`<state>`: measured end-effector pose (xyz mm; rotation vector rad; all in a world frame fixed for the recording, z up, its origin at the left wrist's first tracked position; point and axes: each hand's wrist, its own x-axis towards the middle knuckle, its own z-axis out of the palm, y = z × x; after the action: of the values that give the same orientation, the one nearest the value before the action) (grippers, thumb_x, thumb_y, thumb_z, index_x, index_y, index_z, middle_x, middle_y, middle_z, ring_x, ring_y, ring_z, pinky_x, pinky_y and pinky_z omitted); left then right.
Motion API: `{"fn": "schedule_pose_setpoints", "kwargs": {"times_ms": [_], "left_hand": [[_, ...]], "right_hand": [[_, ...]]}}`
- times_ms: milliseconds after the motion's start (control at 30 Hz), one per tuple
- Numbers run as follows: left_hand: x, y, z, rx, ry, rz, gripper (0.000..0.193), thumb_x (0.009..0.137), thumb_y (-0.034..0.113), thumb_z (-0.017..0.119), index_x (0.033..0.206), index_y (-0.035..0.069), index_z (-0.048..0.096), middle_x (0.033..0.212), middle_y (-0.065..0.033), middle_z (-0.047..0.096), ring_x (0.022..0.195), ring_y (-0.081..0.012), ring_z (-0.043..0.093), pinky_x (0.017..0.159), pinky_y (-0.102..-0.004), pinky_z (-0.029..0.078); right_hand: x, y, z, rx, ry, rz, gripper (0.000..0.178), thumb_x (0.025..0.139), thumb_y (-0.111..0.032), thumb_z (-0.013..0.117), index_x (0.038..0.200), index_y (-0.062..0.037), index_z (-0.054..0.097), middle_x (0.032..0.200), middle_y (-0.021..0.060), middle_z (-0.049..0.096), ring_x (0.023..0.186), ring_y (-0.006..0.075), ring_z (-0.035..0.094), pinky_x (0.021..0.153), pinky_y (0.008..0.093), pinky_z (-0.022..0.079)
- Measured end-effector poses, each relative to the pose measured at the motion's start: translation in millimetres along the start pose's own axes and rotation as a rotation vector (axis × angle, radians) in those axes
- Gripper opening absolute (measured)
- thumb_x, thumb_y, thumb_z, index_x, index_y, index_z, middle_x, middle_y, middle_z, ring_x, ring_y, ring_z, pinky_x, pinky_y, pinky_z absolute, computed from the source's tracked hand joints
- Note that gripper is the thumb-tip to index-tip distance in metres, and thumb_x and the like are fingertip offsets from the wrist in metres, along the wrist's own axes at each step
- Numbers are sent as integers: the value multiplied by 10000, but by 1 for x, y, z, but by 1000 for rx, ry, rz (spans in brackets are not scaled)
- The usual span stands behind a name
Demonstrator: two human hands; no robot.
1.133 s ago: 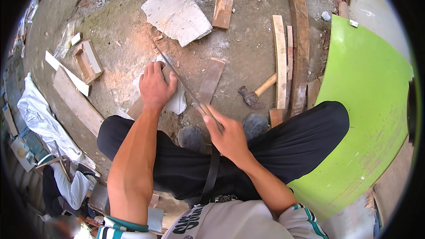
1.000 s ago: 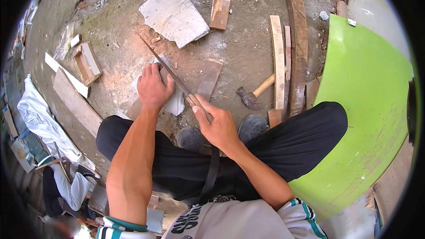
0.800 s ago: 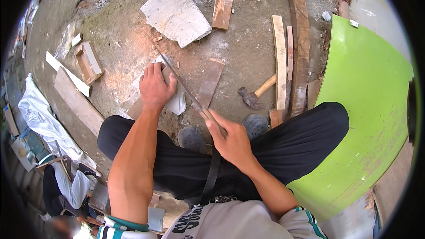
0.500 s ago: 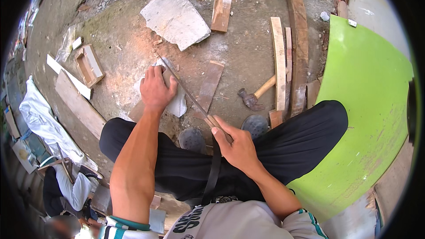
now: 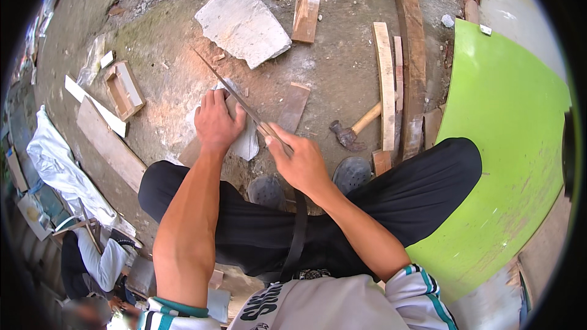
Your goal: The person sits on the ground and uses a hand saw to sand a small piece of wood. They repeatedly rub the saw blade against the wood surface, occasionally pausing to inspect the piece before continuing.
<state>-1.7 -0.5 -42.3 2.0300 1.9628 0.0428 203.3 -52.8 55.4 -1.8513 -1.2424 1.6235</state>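
My right hand is closed around the wooden handle of a handsaw, whose thin blade appears edge-on and slants to the far left. The blade runs along the right side of my left hand. With its fingers bent over the end, my left hand grips a wooden board, mostly hidden under the hand and wrist. Beneath the board lies a pale stone. Where the blade meets the wood is too small to make out. Reddish sawdust is spread around the blade's far end.
A hammer lies right of my hands, by several long timber strips. A flat stone slab and short wood block lie ahead. At left are a small wooden frame and planks; at right, a green panel.
My right hand has pushed the handsaw forward and to the left, so more blade extends beyond my left hand. My left hand stays in place on the board.
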Motion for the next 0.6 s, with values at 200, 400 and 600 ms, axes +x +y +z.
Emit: {"fn": "schedule_pose_setpoints", "kwargs": {"times_ms": [200, 400, 600], "left_hand": [[-1, -3, -1, 4, -2, -16, 358, 832, 346, 652, 1055, 71, 600, 1012, -109, 586, 994, -297, 610, 832, -431, 478], [0, -1, 0, 10, -4, -16, 360, 833, 348, 653, 1056, 71, 599, 1013, -112, 586, 987, -295, 612, 828, -430, 477], [0, -2, -2, 0, 0, -3, 364, 832, 342, 653, 1064, 67, 599, 1016, -114, 587, 985, -297, 614, 820, -435, 482]], "right_hand": [[-51, 9, -17, 27, 64, -92, 444, 1005, -329, 605, 1294, 5, 655, 890, 286, 702, 860, 435, 710, 728, 444, 556], [4, 2, 4, 2, -14, -9, 440, 1006, -310, 602, 1285, 27, 650, 919, 282, 708, 883, 423, 716, 733, 430, 551], [-35, 13, 0, 72, 87, -83, 420, 998, -290, 615, 1273, 26, 658, 833, 299, 657, 763, 453, 684, 669, 453, 524]]}}
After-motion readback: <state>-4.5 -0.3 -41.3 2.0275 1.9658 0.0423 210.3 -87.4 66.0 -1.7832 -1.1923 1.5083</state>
